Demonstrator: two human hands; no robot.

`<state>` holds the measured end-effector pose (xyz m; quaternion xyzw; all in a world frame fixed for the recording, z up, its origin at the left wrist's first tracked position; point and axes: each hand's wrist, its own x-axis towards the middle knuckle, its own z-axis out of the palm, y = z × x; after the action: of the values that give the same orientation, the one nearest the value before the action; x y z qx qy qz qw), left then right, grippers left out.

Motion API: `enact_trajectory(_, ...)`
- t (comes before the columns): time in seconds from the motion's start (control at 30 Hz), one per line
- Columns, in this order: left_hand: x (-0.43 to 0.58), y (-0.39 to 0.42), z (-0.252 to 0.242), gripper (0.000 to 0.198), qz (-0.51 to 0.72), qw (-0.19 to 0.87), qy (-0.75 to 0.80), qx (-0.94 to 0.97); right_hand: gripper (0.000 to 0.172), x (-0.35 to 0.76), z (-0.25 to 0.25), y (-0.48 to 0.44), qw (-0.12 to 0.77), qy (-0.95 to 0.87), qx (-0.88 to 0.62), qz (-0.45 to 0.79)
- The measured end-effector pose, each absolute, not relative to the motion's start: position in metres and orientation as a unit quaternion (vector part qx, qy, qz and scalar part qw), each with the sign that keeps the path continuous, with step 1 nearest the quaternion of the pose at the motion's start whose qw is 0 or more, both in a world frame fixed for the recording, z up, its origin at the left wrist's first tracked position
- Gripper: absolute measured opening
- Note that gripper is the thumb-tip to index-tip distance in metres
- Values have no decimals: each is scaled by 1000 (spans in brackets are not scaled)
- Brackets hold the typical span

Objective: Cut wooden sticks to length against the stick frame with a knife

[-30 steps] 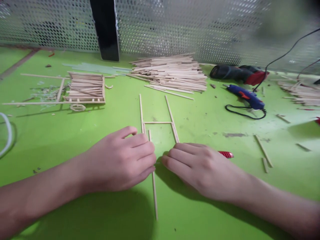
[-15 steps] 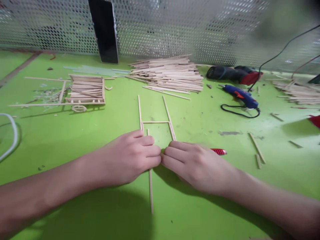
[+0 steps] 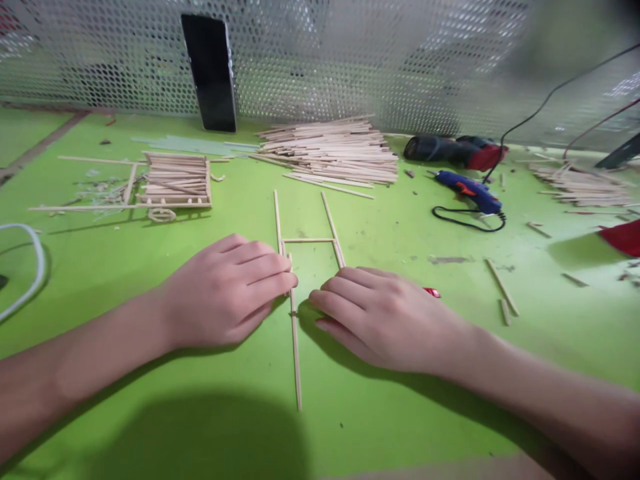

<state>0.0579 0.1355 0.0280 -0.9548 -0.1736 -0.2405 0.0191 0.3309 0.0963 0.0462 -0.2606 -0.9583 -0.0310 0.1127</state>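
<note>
A small frame of thin wooden sticks lies on the green table, with two long rails joined by a crosspiece. At the lower end of its left rail, my left hand is closed, fingertips on the sticks. Below those fingers a loose thin wooden stick runs toward me, its upper end beside the left rail. My right hand rests over the lower part of the right rail, fingers together and curled, hiding what is beneath. Past its knuckles shows the end of a red object, mostly covered.
Behind lies a big pile of sticks. A small stick-built cart stands left, near a propped phone. To the right are a blue glue gun with its cord, a dark power tool and more sticks.
My hands have moved apart; the left has drawn back to the left, uncovering more of the loose stick. The right covers more of the red object. The view has shifted slightly.
</note>
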Motion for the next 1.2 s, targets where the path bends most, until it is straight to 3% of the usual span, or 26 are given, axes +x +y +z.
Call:
enact_trajectory(0.27,67,146,22,54,-173,-23,-273,-946,23,340,43,104,116,-959,-253,-51)
enact_trajectory(0.53,59,148,21,36,-198,-16,-256,-946,22,346,39,110,118,-958,-261,-28)
enact_trajectory(0.67,53,142,16,40,-176,-61,-183,-965,20,347,43,111,107,-961,-254,-18)
enact_trajectory(0.9,54,141,17,40,-148,-123,-211,-958,23,346,45,112,94,-963,-252,14)
enact_trajectory(1.2,50,142,18,38,-144,-110,-192,-964,27,340,48,112,92,-962,-255,12)
